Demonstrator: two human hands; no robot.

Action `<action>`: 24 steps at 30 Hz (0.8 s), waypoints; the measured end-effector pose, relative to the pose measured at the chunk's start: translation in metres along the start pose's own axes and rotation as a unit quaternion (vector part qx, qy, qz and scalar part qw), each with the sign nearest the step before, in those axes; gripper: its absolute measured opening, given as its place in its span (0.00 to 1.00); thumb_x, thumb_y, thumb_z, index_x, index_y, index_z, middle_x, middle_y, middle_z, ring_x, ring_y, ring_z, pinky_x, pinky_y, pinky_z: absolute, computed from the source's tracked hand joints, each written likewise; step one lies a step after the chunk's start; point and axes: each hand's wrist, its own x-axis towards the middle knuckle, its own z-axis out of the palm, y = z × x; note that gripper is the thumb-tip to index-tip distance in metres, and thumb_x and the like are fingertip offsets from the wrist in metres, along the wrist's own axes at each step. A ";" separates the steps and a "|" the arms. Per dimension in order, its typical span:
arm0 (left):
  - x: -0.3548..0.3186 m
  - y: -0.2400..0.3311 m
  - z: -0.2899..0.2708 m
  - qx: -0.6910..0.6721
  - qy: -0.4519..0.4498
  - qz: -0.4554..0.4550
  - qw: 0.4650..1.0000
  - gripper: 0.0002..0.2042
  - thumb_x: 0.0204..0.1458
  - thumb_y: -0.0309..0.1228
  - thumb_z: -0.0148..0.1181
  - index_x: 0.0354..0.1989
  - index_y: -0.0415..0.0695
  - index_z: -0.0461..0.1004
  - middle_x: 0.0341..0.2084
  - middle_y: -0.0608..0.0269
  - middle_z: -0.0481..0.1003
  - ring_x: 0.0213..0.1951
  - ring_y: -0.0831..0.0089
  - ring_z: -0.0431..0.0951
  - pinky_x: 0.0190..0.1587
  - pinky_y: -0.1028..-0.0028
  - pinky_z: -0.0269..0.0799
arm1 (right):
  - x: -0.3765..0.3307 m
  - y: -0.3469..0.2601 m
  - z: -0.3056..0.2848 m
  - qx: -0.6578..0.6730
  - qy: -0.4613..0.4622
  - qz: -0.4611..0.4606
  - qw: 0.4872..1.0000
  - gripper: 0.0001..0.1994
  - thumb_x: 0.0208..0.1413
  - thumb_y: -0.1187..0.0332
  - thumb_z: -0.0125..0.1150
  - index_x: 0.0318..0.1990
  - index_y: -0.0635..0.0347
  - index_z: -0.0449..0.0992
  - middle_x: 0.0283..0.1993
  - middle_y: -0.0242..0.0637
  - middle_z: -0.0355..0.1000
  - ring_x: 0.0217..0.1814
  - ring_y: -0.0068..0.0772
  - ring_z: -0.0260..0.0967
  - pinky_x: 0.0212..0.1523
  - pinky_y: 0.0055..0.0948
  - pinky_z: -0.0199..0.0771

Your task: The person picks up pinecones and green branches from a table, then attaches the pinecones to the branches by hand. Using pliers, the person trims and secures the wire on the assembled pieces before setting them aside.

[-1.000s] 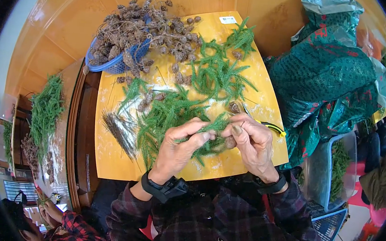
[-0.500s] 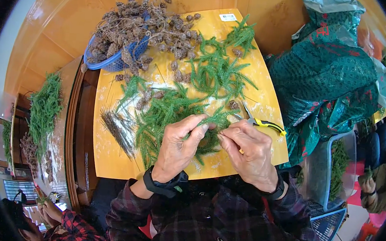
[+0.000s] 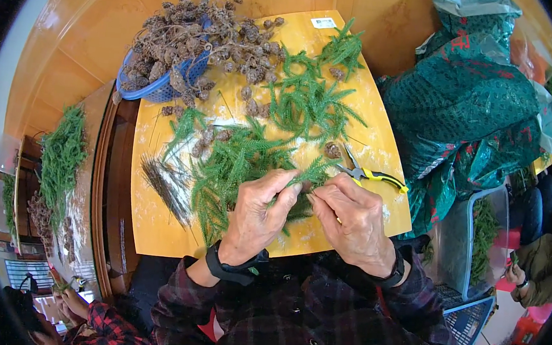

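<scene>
Between my two hands is a green artificial pine sprig [image 3: 312, 173], over the near part of a yellow board [image 3: 381, 148]. My left hand [image 3: 260, 210] pinches its stem end between thumb and forefinger. My right hand [image 3: 352, 220] is closed too, fingertips pinched close to the same sprig; whatever thin piece they hold is hidden. A pile of green pine sprigs [image 3: 238, 160] lies under and left of my left hand. Beyond my right hand rest pliers [image 3: 373, 175] with yellow and black handles, jaws apart, beside a small pine cone [image 3: 333, 150].
A blue basket [image 3: 162, 90] heaped with brown pine cones [image 3: 176, 44] stands at the far left. Thin dark wires [image 3: 167, 190] lie left. More sprigs [image 3: 314, 104] lie farther back. Green plastic bags [image 3: 456, 109] and a clear bin [image 3: 471, 246] crowd the right. Co-workers' hands [image 3: 71, 302] show at the edges.
My hands stay almost in place, with the right fingers shifting slightly against the sprig. The whole view has moved a little. At the right edge, another person's hand has moved slightly left.
</scene>
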 end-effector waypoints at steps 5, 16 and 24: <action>-0.003 0.007 -0.002 -0.011 -0.050 -0.021 0.998 0.10 0.54 0.21 0.52 0.44 0.31 0.71 0.29 0.54 0.75 0.32 0.71 0.76 0.38 0.74 0.70 | 0.000 0.000 0.001 -0.021 0.030 -0.014 0.999 0.07 0.43 0.82 0.64 0.32 0.66 0.75 0.29 0.40 0.71 0.26 0.40 0.72 0.26 0.30 0.71; -0.002 0.005 -0.013 -0.071 -0.134 -0.063 0.986 0.09 0.55 0.23 0.49 0.39 0.31 0.73 0.23 0.61 0.74 0.27 0.76 0.73 0.33 0.76 0.69 | -0.001 0.000 0.003 0.027 0.042 -0.038 0.998 0.09 0.42 0.83 0.66 0.31 0.64 0.73 0.30 0.39 0.69 0.25 0.34 0.71 0.22 0.27 0.69; 0.007 0.012 -0.019 -0.084 -0.215 -0.054 0.971 0.06 0.50 0.24 0.58 0.36 0.34 0.75 0.23 0.62 0.75 0.25 0.75 0.74 0.31 0.75 0.70 | 0.000 0.004 0.000 0.136 0.002 0.034 0.990 0.05 0.49 0.81 0.65 0.30 0.66 0.73 0.29 0.34 0.68 0.24 0.21 0.66 0.21 0.21 0.64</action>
